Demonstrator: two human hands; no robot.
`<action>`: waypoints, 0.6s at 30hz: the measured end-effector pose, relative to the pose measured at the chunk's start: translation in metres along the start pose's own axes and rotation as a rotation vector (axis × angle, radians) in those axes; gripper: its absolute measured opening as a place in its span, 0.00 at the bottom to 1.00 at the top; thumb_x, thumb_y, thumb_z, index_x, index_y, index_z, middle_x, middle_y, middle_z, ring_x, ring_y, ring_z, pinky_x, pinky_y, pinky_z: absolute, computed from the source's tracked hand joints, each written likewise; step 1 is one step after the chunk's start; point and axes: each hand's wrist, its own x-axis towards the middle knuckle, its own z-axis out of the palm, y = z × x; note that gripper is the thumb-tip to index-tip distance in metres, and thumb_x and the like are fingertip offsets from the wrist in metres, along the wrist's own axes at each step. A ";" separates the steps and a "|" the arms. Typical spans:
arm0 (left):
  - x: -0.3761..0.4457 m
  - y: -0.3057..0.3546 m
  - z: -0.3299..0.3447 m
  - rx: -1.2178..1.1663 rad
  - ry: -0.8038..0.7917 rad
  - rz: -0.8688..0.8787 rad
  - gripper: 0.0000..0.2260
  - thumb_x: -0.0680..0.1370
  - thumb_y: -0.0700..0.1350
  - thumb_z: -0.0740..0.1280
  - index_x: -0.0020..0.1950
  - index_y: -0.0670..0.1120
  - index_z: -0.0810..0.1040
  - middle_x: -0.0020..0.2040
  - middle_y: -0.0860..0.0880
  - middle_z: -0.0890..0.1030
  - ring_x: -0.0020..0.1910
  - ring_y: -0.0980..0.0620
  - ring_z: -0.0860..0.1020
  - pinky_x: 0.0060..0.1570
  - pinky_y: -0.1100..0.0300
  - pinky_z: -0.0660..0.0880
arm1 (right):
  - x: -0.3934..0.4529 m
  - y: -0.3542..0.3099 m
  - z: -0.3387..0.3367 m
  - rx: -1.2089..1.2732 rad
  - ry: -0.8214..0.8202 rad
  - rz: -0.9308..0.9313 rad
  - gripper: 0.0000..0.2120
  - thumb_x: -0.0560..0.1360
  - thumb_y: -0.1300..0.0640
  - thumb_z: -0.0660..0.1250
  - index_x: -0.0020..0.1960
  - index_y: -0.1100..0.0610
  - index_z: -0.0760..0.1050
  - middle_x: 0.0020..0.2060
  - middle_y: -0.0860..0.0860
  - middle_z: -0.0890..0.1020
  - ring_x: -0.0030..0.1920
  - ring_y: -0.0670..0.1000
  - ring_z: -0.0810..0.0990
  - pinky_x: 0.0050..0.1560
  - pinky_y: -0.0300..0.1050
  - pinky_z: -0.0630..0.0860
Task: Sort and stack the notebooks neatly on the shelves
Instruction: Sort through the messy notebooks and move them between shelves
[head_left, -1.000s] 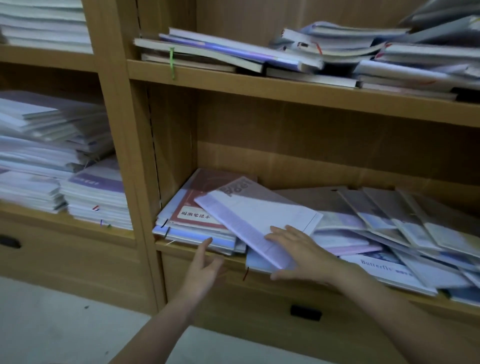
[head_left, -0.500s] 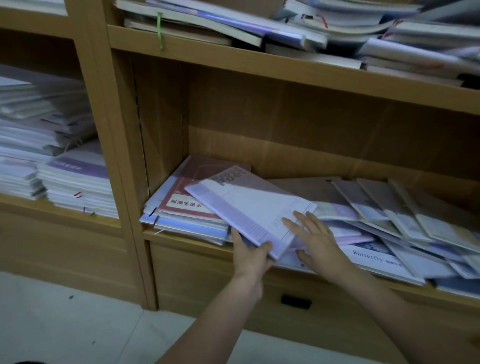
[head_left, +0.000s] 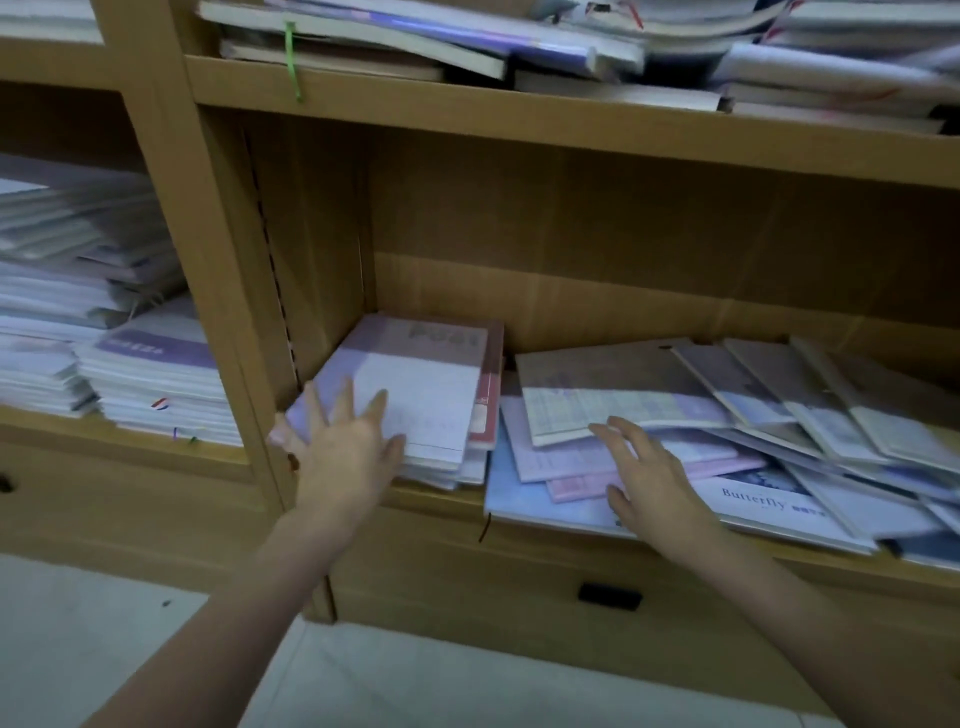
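Note:
A lilac and white notebook (head_left: 415, 384) lies flat on top of a small stack at the left end of the lower shelf (head_left: 519, 525), squared against the side panel. My left hand (head_left: 343, 441) rests on its near left corner with fingers spread straight. My right hand (head_left: 649, 478) lies open on pink and pale blue notebooks (head_left: 550, 467) to the right. Further right, several notebooks (head_left: 779, 400) fan out in a loose overlapping spread, one marked "Butterfly" (head_left: 753, 499).
The upper shelf (head_left: 519, 130) holds a messy pile of books (head_left: 467, 36) with a green ribbon (head_left: 292, 57) hanging down. The left bay holds tall tidy stacks (head_left: 130, 374). Drawers with dark handles (head_left: 610, 596) sit below; pale floor (head_left: 156, 649) lies underneath.
The lilac notebook, earlier held at an angle across the shelf, now lies flat and straight on the left stack. My left hand has moved up onto it; my right hand has shifted right.

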 end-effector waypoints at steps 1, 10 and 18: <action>-0.005 0.012 0.008 0.065 0.015 0.105 0.23 0.81 0.53 0.54 0.75 0.52 0.58 0.78 0.46 0.51 0.76 0.39 0.45 0.70 0.37 0.44 | 0.000 0.002 -0.002 0.005 0.022 0.015 0.31 0.77 0.61 0.61 0.76 0.52 0.53 0.75 0.53 0.54 0.70 0.57 0.62 0.66 0.48 0.63; 0.001 0.045 0.048 0.199 -0.130 0.336 0.30 0.76 0.64 0.40 0.77 0.56 0.45 0.78 0.49 0.43 0.76 0.42 0.41 0.69 0.36 0.41 | 0.013 0.020 0.002 0.349 0.114 0.256 0.29 0.76 0.66 0.64 0.73 0.53 0.59 0.76 0.50 0.49 0.42 0.55 0.77 0.43 0.44 0.72; 0.022 0.053 0.041 0.249 -0.264 0.338 0.33 0.76 0.65 0.55 0.75 0.60 0.42 0.77 0.50 0.38 0.75 0.41 0.38 0.69 0.36 0.39 | 0.043 0.006 0.011 0.659 0.258 0.394 0.16 0.82 0.57 0.54 0.63 0.62 0.74 0.72 0.55 0.62 0.68 0.55 0.68 0.68 0.41 0.61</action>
